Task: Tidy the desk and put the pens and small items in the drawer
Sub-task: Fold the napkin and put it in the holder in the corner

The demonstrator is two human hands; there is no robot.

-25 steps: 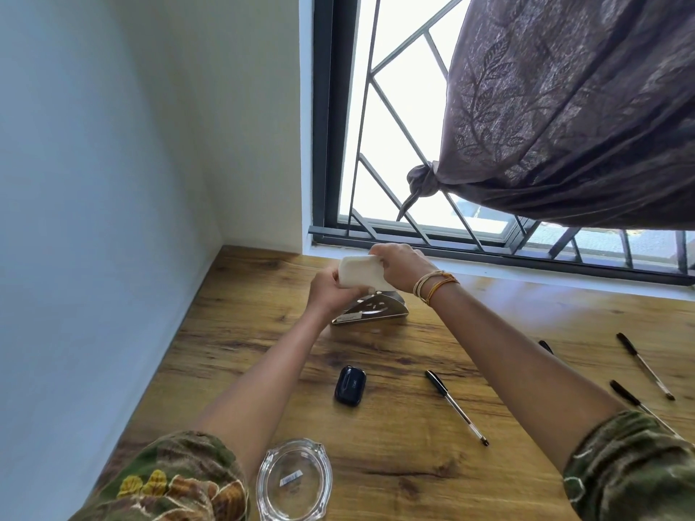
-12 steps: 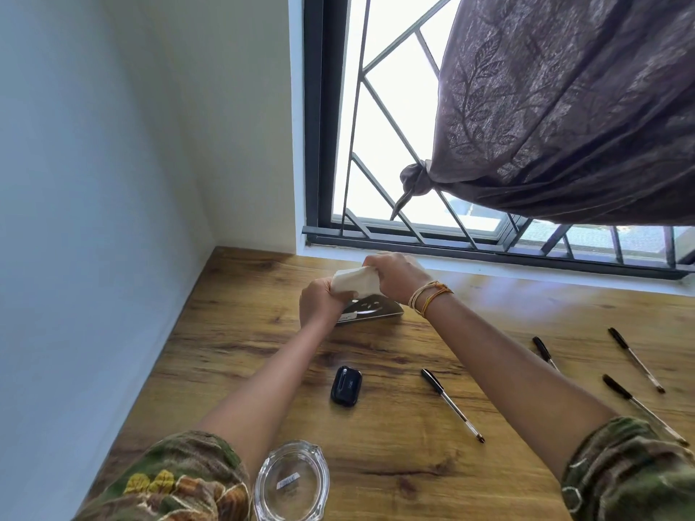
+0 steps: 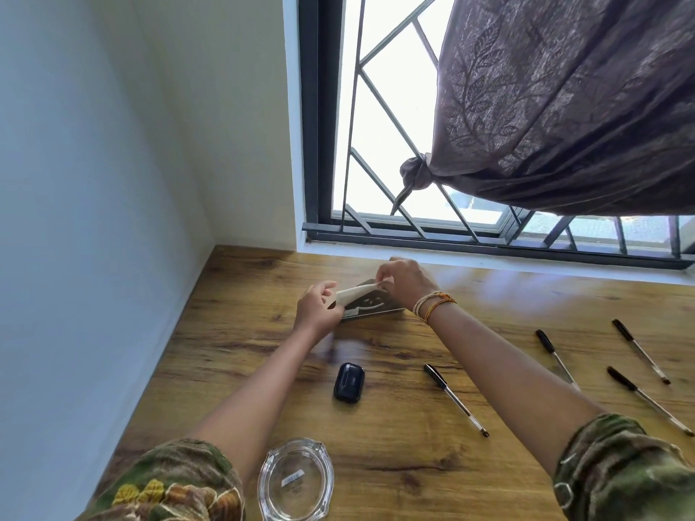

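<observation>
Pens, four of them, are lying loose on the wooden desk (image 3: 413, 483): one (image 3: 455, 399) near the dark case (image 3: 348, 382), three more (image 3: 556, 358) (image 3: 641, 350) (image 3: 650, 401) well off to the right. Each is pointing its black cap toward the window and its tip toward the person, long axis slanting down to the right. No drawer is showing, so the putting-away seems not yet begun. The left hand (image 3: 317, 309) and right hand (image 3: 404, 282) are each pinching an end of a pale folded paper (image 3: 355, 294) above a metal holder (image 3: 370, 305) at the back. A glass ashtray (image 3: 296, 479) is sitting at the near edge.
</observation>
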